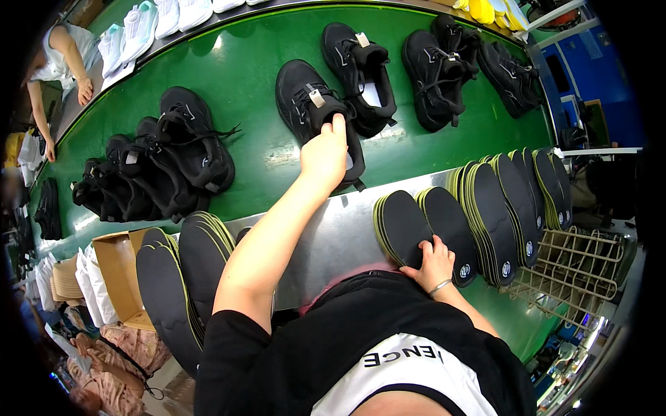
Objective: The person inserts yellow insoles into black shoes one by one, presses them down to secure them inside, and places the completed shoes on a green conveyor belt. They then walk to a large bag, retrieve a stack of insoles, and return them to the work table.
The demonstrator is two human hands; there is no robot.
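Observation:
A black lace-up sneaker (295, 97) with a light tag on its laces lies on the green surface in front of me. My left hand (325, 156) reaches out to it, fingers closed at the tongue and collar; the palm side is hidden. Its mate (340, 55) lies just to the right, a pale lining showing inside. My right hand (433, 267), with a bracelet at the wrist, has thumb and fingers bent over the heel end of a black insole (401, 220) with yellow-green edges. Beside that hand lies another stack of black insoles (447, 225).
More black sneakers stand at left (187, 139) and right (433, 83). Insole stacks (489, 222) continue rightward to a wire rack (572, 267); others (163, 298) stand near my left elbow by a cardboard box (118, 270). White shoes (139, 31) line the far edge. Another person's hand (84, 90) rests far left.

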